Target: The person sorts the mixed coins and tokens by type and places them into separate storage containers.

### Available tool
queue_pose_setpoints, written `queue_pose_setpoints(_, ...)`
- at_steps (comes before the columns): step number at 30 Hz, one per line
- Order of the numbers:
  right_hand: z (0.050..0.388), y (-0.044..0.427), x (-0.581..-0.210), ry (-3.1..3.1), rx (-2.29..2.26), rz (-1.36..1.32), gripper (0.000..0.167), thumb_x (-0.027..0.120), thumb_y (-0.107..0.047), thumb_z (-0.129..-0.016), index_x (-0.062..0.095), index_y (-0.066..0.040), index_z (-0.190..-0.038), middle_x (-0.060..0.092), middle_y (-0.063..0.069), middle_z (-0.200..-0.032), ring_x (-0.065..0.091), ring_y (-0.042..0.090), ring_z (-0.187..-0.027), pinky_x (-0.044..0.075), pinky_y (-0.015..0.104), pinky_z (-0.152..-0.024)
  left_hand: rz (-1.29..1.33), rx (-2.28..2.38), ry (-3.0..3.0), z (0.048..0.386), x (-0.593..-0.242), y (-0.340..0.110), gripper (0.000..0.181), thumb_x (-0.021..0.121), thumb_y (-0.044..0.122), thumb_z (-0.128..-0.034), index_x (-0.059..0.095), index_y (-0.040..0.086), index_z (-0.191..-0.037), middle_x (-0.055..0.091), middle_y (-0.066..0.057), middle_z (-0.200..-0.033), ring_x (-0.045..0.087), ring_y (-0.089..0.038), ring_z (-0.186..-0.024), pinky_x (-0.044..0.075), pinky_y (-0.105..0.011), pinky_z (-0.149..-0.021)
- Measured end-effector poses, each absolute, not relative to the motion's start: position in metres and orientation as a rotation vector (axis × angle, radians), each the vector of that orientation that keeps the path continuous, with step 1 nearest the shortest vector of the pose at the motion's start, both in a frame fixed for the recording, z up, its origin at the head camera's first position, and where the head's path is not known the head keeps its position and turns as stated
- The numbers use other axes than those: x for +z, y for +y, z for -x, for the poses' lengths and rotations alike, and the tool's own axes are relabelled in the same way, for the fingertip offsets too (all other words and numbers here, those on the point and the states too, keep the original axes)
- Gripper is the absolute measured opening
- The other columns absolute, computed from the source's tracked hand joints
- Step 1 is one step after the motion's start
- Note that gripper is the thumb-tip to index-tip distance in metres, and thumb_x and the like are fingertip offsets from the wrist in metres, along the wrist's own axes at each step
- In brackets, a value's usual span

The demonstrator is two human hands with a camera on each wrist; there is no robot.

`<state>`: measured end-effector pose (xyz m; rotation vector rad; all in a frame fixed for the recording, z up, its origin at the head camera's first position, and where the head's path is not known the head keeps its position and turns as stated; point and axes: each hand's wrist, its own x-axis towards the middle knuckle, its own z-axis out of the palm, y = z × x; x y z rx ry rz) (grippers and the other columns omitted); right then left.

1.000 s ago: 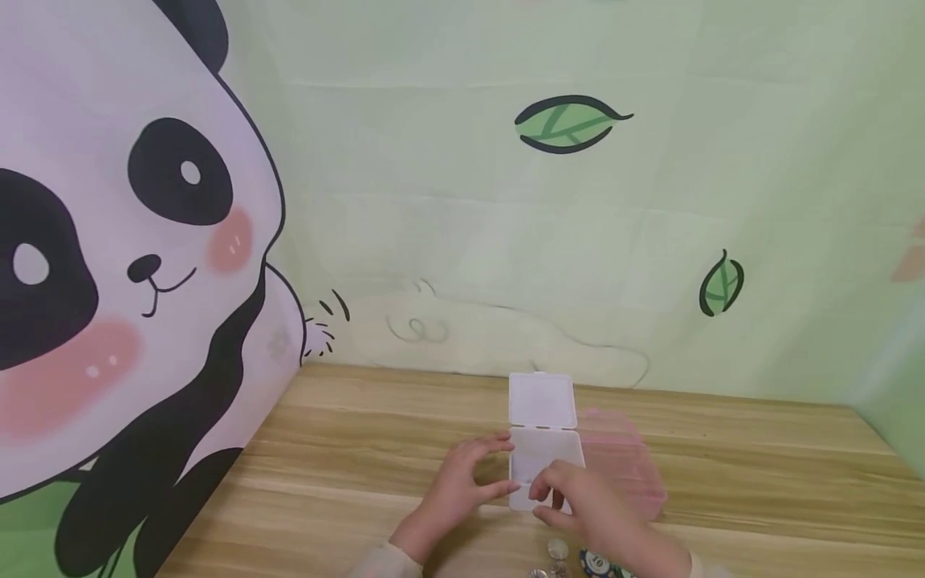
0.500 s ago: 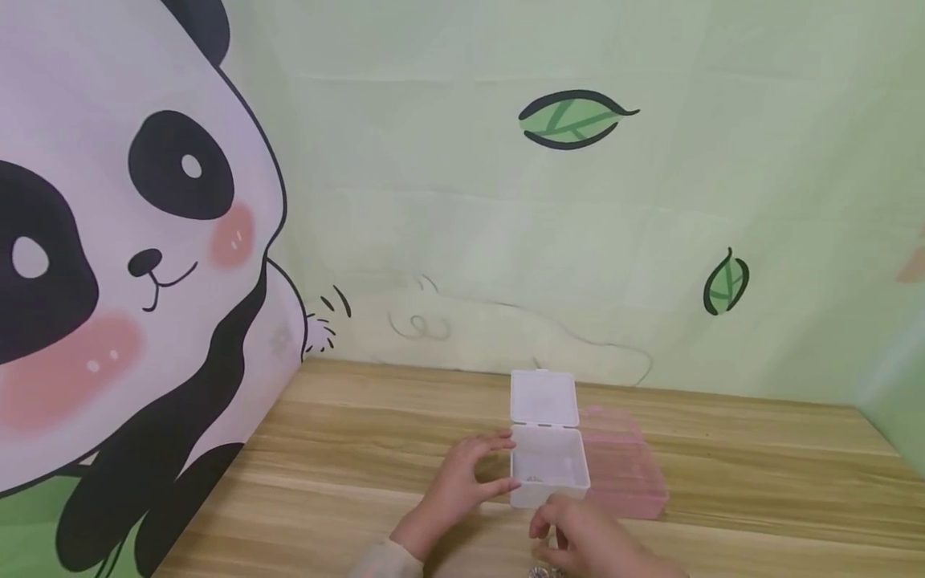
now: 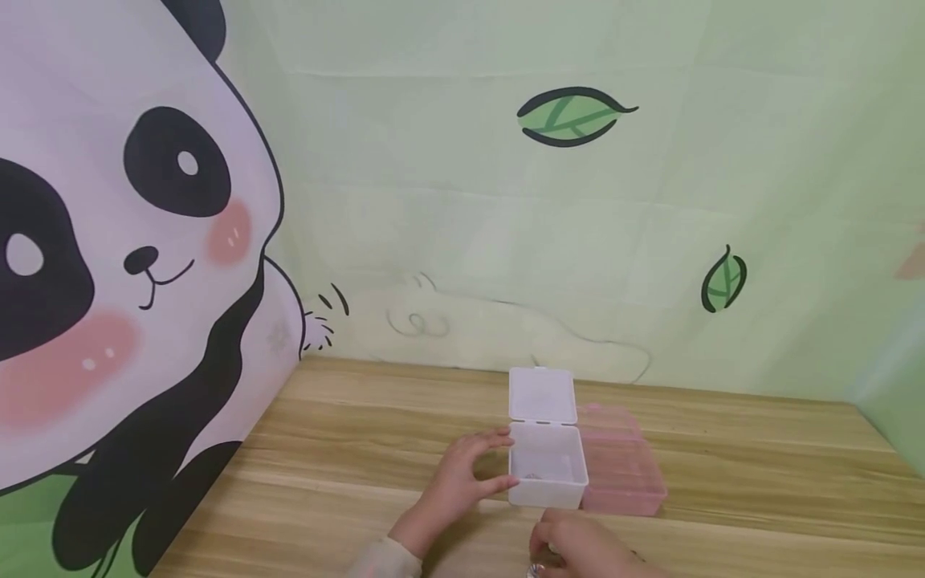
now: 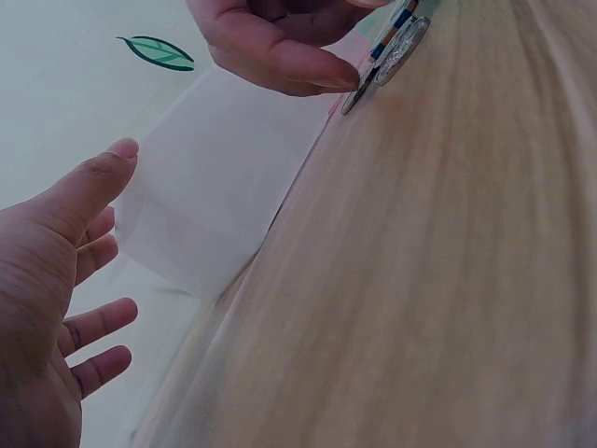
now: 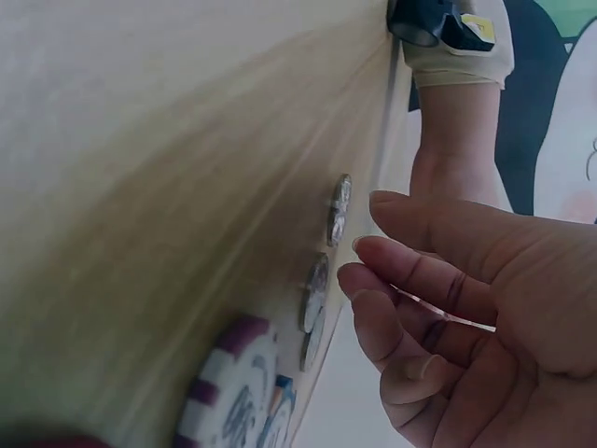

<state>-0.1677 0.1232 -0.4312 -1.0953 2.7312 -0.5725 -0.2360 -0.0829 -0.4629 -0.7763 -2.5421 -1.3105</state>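
Note:
A small white plastic box [image 3: 547, 494] sits on the wooden table, its lid [image 3: 542, 395] tipped back. Something small and silvery, too blurred to name, lies inside it. My left hand [image 3: 458, 478] rests against the box's left side, thumb and fingertips at its edge, fingers mostly straight. In front of the box my right hand [image 3: 578, 542] reaches down over silver coins [image 5: 340, 210]. Seen from the right wrist, its thumb and fingers are apart and loosely bent beside the coins, with nothing between them.
A translucent pink box [image 3: 625, 482] stands against the white box's right side. Near the right hand lie a purple-and-white poker chip [image 5: 233, 392] and a blue one [image 5: 280, 415]. A printed cloth wall [image 3: 462, 201] rises behind the table.
My right hand has come back from over the white box toward the near table edge, down to the coins. The left hand has stayed at the box.

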Motion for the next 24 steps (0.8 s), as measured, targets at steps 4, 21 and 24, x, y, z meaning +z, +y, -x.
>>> queue_pose_setpoints(4, 0.1679, 0.1221, -0.4343, 2.732, -0.521, 1.099, 0.013, 0.074, -0.027, -0.080, 0.069, -0.015, -0.082, 0.053, -0.013, -0.077, 0.043, -0.005, -0.070, 0.043, 0.017, -0.062, 0.781, -1.302, -2.540, 0.2360, -0.4629, -0.0830, 0.048, 0.078, 0.031, -0.0780, 0.064, 0.015, -0.121, 0.057, 0.000, -0.138, 0.053, -0.026, -0.127, 0.036, -0.052, -0.108)
queue_pose_setpoints(21, 0.1668, 0.1172, -0.4372, 2.758, -0.442, 1.067, 0.012, 0.077, -0.019, -0.074, 0.068, -0.015, -0.081, 0.048, -0.011, -0.074, 0.041, -0.003, -0.064, 0.040, 0.016, -0.057, 0.795, -1.298, -2.530, 0.2359, -0.4631, -0.0826, 0.047, 0.077, 0.031, -0.0784, 0.064, 0.015, -0.121, 0.057, 0.000, -0.138, 0.054, -0.025, -0.127, 0.037, -0.052, -0.107)
queue_pose_setpoints(24, 0.1663, 0.1167, -0.4375, 2.762, -0.439, 1.061, 0.012, 0.077, -0.016, -0.074, 0.067, -0.014, -0.080, 0.048, -0.011, -0.075, 0.041, -0.003, -0.063, 0.040, 0.017, -0.057, 0.791, -1.311, -2.531, 0.2356, -0.4630, -0.0827, 0.047, 0.077, 0.031, -0.0784, 0.064, 0.015, -0.120, 0.057, 0.000, -0.139, 0.053, -0.025, -0.127, 0.037, -0.052, -0.108)
